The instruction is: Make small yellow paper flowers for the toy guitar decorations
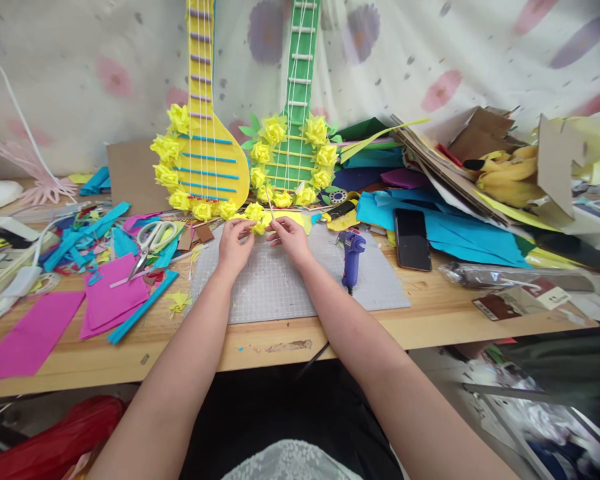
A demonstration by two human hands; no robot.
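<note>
Over the grey cutting mat (275, 287), my left hand (236, 245) pinches the edge of a yellow paper flower (255, 215). My right hand (291, 240) is closed on a thin pale stick (271, 205) that points up and away from me, close to the flower. Just beyond my hands, a yellow paper guitar-like instrument (213, 157) and a green one (297, 143) lean upright, both edged with yellow flowers and strung with white strings. A blue glue gun (351, 257) stands on the mat, right of my right hand.
Scissors (153, 243) lie left among paper scraps, with magenta sheets (35, 333) and a blue strip (143, 307) nearer me. To the right are a black phone (413, 240), blue paper (450, 227), stacked cardboard (445, 167) and bananas (510, 177).
</note>
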